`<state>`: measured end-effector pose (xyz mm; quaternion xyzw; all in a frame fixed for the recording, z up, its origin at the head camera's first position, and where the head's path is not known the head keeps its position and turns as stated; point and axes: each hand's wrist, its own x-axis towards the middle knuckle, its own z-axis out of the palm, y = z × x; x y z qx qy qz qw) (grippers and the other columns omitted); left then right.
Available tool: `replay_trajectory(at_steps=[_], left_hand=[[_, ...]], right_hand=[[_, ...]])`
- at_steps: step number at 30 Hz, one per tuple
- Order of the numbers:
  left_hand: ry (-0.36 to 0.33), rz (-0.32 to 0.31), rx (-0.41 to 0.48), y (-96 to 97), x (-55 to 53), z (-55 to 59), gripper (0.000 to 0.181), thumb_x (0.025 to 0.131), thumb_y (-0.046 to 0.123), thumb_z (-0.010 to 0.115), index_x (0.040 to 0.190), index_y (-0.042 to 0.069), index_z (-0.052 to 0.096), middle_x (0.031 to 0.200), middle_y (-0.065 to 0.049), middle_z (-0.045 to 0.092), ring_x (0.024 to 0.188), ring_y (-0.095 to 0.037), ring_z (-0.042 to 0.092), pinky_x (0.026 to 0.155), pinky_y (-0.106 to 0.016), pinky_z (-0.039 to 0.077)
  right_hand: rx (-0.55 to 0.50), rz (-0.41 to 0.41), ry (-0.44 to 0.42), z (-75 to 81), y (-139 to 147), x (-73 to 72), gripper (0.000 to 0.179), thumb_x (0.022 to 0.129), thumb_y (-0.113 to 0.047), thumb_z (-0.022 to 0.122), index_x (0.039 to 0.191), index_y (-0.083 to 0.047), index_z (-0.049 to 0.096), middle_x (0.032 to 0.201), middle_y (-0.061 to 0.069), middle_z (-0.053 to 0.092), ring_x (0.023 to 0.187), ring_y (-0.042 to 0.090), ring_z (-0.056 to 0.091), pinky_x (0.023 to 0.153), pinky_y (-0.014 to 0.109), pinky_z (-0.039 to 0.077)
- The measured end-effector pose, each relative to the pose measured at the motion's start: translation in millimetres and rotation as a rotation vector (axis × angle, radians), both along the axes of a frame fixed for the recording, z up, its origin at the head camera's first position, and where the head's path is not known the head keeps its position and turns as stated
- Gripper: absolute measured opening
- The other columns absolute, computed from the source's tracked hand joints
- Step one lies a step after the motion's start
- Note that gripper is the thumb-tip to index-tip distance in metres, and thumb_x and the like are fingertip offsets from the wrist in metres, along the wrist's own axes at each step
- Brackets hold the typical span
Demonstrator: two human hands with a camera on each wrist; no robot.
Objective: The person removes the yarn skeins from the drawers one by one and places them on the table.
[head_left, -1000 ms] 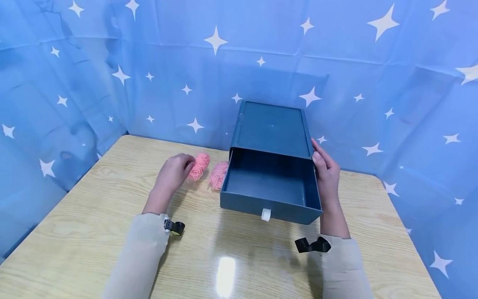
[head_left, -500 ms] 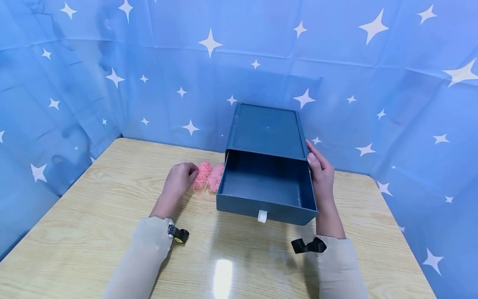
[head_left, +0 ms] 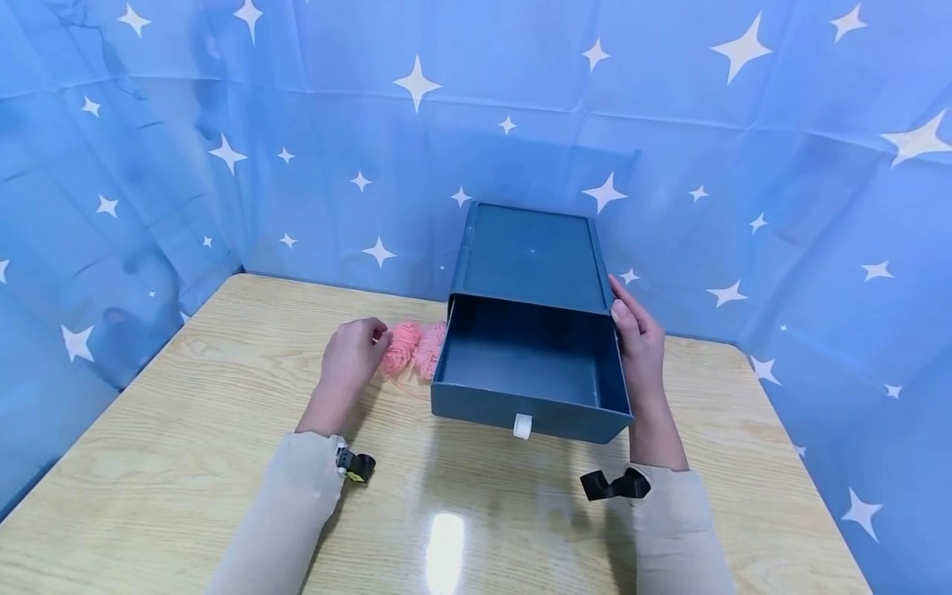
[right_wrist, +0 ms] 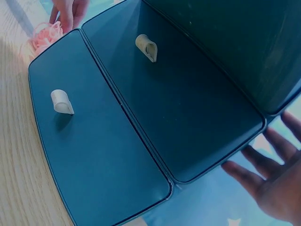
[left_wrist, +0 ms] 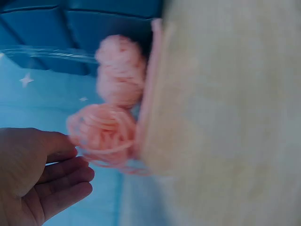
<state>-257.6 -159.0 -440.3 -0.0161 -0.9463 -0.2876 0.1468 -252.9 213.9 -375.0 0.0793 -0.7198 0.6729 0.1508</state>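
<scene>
My left hand is at the left side of a coral yarn skein, its fingertips right at the strands. In the left wrist view the fingers are loosely bent, with nothing enclosed. A paler pink yarn skein lies against the coral one, beside the dark blue drawer cabinet. The cabinet's top drawer is pulled out and bare inside. My right hand rests along the cabinet's right side; in the right wrist view its fingers are spread out at the edge.
Lower drawer fronts with white pull tabs sit below the pulled-out drawer. A loose yarn strand trails on the wooden table. Behind the cabinet hangs a blue curtain with white stars.
The coral skein has moved right with my left hand, up against the paler skein. Since then the hand has drawn back slightly from it. My right hand stays on the cabinet's side.
</scene>
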Motion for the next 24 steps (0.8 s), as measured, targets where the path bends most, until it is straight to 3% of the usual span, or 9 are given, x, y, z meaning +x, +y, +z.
replay_trajectory(at_steps=[4, 8, 12, 15, 18, 22, 24], left_hand=[[0.088, 0.023, 0.002, -0.2, 10.7, 21.7, 0.02, 0.098, 0.017, 0.065, 0.1, 0.001, 0.077, 0.091, -0.015, 0.078, 0.079, -0.029, 0.073, 0.071, -0.044, 0.058], [0.172, 0.006, 0.046, 6.8, 29.3, 55.0, 0.02, 0.098, 0.018, 0.065, 0.099, 0.002, 0.078, 0.087, -0.013, 0.078, 0.074, -0.027, 0.072, 0.068, -0.042, 0.058], [0.344, -0.042, 0.107, 20.4, 54.8, 87.1, 0.017, 0.096, 0.017, 0.069, 0.098, 0.003, 0.079, 0.084, -0.011, 0.077, 0.073, -0.022, 0.072, 0.069, -0.038, 0.059], [0.552, -0.128, 0.168, 32.4, 74.5, 105.6, 0.011, 0.092, 0.011, 0.074, 0.095, 0.002, 0.079, 0.083, -0.01, 0.077, 0.072, -0.02, 0.072, 0.069, -0.03, 0.06], [0.736, -0.276, 0.209, 45.5, 92.9, 117.6, 0.005, 0.086, 0.003, 0.077, 0.089, 0.0, 0.079, 0.082, -0.012, 0.077, 0.07, -0.019, 0.073, 0.067, -0.021, 0.059], [0.815, -0.497, 0.19, 68.5, 114.2, 122.7, 0.01, 0.087, 0.009, 0.078, 0.081, 0.001, 0.078, 0.075, -0.01, 0.077, 0.059, -0.014, 0.069, 0.058, -0.011, 0.052], [0.839, -0.538, 0.156, 78.9, 123.4, 124.0, 0.022, 0.092, 0.019, 0.075, 0.076, 0.004, 0.078, 0.068, -0.004, 0.075, 0.052, -0.009, 0.064, 0.051, -0.009, 0.045]], right_hand=[[0.001, 0.007, 0.006, 0.0, 1.6, -0.5, 0.044, 0.103, -0.028, 0.049, 0.147, -0.024, 0.054, 0.157, 0.002, 0.049, 0.147, 0.021, 0.042, 0.124, 0.054, 0.028], [-0.006, 0.024, 0.014, 1.0, 0.9, -2.1, 0.044, 0.104, -0.029, 0.049, 0.147, -0.024, 0.054, 0.157, 0.002, 0.048, 0.147, 0.021, 0.042, 0.124, 0.056, 0.028], [-0.025, 0.029, 0.014, 0.2, -0.3, -2.9, 0.045, 0.103, -0.029, 0.049, 0.147, -0.024, 0.054, 0.156, 0.001, 0.049, 0.147, 0.021, 0.042, 0.123, 0.057, 0.028], [-0.033, 0.035, 0.014, -1.5, -1.0, -3.6, 0.044, 0.103, -0.029, 0.05, 0.147, -0.024, 0.054, 0.156, 0.001, 0.049, 0.146, 0.02, 0.042, 0.123, 0.056, 0.029], [-0.029, 0.042, 0.019, -3.1, -1.0, -4.5, 0.045, 0.103, -0.028, 0.049, 0.147, -0.023, 0.054, 0.156, 0.002, 0.049, 0.145, 0.019, 0.044, 0.124, 0.053, 0.03], [-0.016, 0.022, 0.014, -3.0, -0.2, -3.1, 0.044, 0.103, -0.03, 0.049, 0.147, -0.024, 0.055, 0.155, 0.002, 0.051, 0.142, 0.018, 0.046, 0.123, 0.052, 0.032], [-0.013, 0.015, 0.01, -2.2, -0.2, -2.4, 0.043, 0.104, -0.031, 0.049, 0.146, -0.025, 0.055, 0.154, 0.002, 0.052, 0.141, 0.018, 0.047, 0.122, 0.052, 0.034]])
